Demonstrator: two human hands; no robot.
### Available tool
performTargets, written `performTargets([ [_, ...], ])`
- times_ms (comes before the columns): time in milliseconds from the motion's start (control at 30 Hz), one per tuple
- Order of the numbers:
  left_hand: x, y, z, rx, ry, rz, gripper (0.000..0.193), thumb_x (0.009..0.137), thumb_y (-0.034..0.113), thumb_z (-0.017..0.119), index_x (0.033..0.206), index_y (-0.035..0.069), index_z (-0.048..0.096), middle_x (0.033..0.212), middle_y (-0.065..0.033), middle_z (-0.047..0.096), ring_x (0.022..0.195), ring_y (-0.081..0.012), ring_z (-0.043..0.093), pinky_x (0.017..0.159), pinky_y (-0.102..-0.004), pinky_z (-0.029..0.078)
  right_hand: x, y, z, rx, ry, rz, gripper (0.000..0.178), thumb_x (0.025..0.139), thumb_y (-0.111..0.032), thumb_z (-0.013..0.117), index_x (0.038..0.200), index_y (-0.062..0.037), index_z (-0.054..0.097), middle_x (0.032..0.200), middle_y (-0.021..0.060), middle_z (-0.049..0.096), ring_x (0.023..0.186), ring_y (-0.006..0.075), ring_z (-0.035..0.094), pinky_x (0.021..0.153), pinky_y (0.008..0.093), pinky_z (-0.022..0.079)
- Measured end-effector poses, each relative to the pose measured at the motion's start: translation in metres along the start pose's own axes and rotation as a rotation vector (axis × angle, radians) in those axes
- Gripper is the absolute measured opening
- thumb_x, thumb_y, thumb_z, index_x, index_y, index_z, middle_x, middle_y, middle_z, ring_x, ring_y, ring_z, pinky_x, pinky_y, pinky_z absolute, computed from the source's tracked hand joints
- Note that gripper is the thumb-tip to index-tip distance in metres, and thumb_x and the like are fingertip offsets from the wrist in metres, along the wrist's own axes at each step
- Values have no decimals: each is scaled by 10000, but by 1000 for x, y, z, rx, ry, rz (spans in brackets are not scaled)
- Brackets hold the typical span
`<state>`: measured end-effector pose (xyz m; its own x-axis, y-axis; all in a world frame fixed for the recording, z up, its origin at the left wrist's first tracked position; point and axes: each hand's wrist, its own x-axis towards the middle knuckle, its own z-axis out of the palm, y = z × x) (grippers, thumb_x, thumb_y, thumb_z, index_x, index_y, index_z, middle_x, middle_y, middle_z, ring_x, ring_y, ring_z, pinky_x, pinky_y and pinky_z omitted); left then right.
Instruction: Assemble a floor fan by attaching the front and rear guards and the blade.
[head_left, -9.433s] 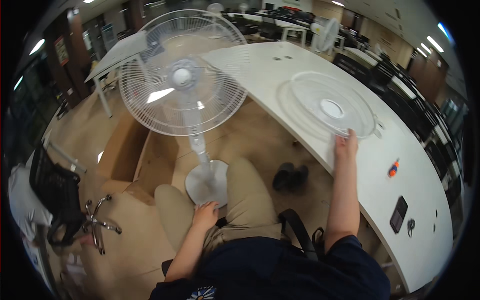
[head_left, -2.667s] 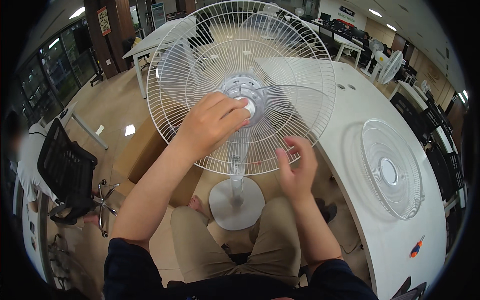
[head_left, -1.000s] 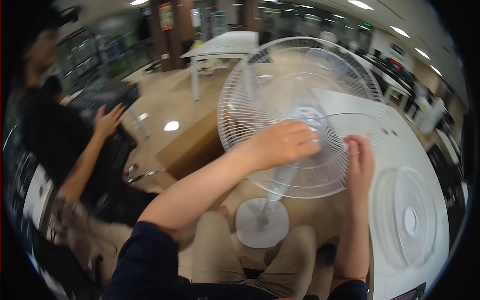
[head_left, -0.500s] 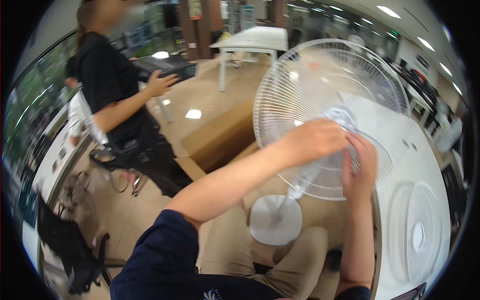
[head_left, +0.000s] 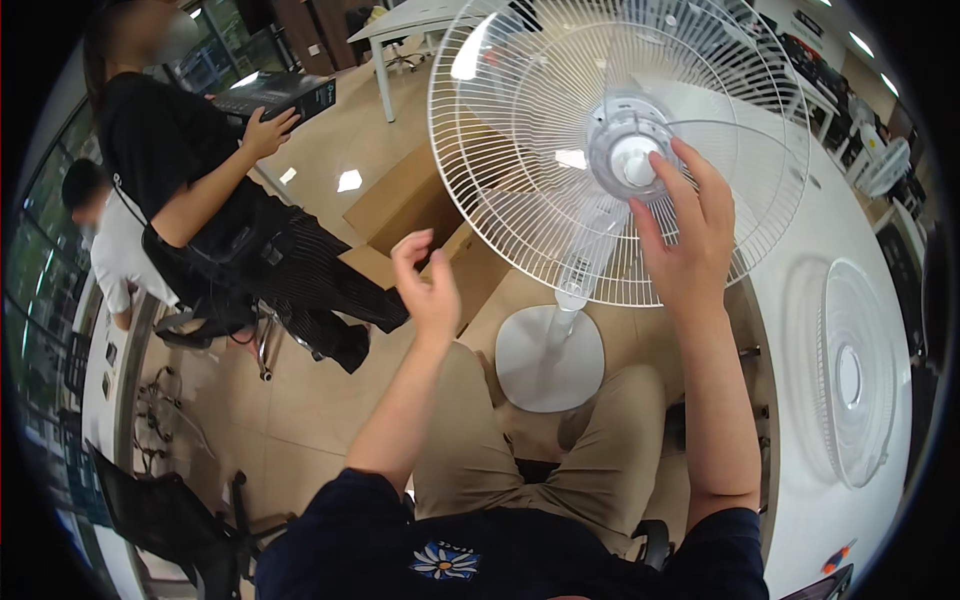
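Observation:
A white standing fan rises before me on a rounded square base, its wire grille tilted up and facing me. Translucent blades surround the clear hub, with a round white knob at its centre. My right hand reaches across the grille to this knob. Its fingers are spread and curved, with the index fingertip at the knob's edge and the thumb just below. Away from the fan on the left, my left hand hangs in the air, fingers loosely bent and apart, holding nothing.
On the white table to my right lie a round front grille and an orange-handled tool. An open cardboard box stands behind the fan. A person in black holds a dark box at left, near a black chair.
My left hand has left the fan's hub and drawn back to the left. The right hand has shifted to the central knob. The view has tipped down, so the fan appears higher.

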<state>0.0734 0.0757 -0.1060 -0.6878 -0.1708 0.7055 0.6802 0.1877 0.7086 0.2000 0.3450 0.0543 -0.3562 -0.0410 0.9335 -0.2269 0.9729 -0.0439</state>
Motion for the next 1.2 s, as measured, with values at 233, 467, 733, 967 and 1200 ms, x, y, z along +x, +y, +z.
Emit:
performTargets([
  [233, -29, -148, -81, 1020, -647, -84, 771, 830, 261, 790, 1484, 39, 448, 1517, -217, 484, 1460, -354, 400, 1215, -543, 257, -20, -56, -18, 24, 48, -50, 502, 733, -58, 815, 1216, -121, 696, 1306, 113, 641, 1197, 340, 616, 946, 445, 486],
  [467, 12, -215, -105, 1150, -812, -175, 298, 1020, 319, 522, 1092, 84, 691, 899, -227, 746, 843, -419, 737, 746, -546, 585, -190, -130, -36, 221, -169, 139, 371, 703, -43, 784, 1060, -113, 716, 1128, 89, 693, 1013, 329, 676, 819, 442, 535],
  [733, -3, -244, -37, 902, -868, 183, 233, 950, 169, 550, 1080, 59, 709, 946, -224, 735, 837, -401, 719, 732, -515, 574, -308, -129, -41, -42, -481, 763, 335, 805, -111, 788, 1111, -59, 663, 1293, 171, 593, 1281, 399, 535, 1062, 486, 442],
  [967, -7, -314, -4, 642, -859, 132, 285, 1005, 223, 547, 1125, 19, 705, 1039, -201, 732, 953, -360, 704, 838, -454, 566, -313, -114, -22, -17, -570, 758, 300, 821, -159, 767, 1089, -51, 683, 1275, 167, 616, 1260, 377, 557, 1056, 492, 443],
  [1200, -42, -274, 61, 194, -971, 3, 270, 991, 187, 590, 1187, 32, 693, 1054, -189, 721, 943, -344, 699, 808, -466, 557, -321, -100, -44, -70, -533, 810, 258, 808, -144, 765, 1036, -47, 694, 1217, 147, 649, 1212, 359, 591, 1029, 479, 453],
])
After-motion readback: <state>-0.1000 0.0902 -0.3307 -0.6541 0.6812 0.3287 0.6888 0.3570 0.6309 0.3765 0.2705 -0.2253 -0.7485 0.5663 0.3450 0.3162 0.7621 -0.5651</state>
